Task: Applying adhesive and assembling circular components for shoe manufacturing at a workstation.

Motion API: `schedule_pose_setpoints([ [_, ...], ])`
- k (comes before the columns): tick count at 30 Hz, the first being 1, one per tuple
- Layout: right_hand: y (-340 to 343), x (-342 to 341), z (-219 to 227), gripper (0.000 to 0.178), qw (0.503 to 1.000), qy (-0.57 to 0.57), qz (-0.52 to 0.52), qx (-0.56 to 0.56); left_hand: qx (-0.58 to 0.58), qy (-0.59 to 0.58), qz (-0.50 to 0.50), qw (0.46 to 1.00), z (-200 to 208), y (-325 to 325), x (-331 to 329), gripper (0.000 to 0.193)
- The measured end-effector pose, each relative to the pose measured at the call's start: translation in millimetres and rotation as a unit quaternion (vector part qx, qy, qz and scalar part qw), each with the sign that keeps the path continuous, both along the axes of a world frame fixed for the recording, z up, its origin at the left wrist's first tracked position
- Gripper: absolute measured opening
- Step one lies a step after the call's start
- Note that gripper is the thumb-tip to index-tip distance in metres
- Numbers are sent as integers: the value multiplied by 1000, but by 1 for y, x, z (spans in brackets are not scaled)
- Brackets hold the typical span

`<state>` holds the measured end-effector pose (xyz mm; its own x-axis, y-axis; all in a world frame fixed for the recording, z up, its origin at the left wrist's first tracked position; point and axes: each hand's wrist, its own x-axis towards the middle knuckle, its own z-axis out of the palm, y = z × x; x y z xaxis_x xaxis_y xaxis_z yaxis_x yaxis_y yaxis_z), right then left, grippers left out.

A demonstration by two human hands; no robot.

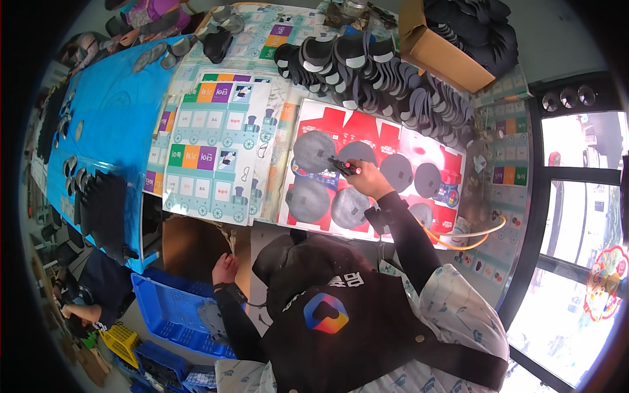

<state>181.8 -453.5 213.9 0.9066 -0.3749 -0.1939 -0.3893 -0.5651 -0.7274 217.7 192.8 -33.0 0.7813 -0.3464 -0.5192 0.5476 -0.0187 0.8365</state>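
Note:
My right hand is closed around a small black object with red spots near it; its kind I cannot make out. That object is over the edge of a grey round fabric piece. Several similar discs lie flat around it, among them one at the near left and one to the right; most carry a small dark square. They rest on a red and white printed sheet. My left hand is low beside the table's near edge, its fingers curled, next to a pale frayed strand.
Overlapping dark curved pieces line the table's back, beside a cardboard box of black pieces. An orange hose loops at the right. Left are a blue table, a blue crate and other people.

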Motion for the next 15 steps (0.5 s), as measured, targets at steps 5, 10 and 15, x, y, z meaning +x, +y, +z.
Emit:
schedule_pose_setpoints([
  [5,-2,4,3,34,989,18,-146,-7,-98,225,235,941,57,-10,12,41],
  [10,-4,7,-10,43,996,34,-57,65,-81,198,212,954,81,-26,5,43],
  [15,-5,-8,-11,39,999,44,14,15,-28,203,216,955,74,-39,-7,42],
])
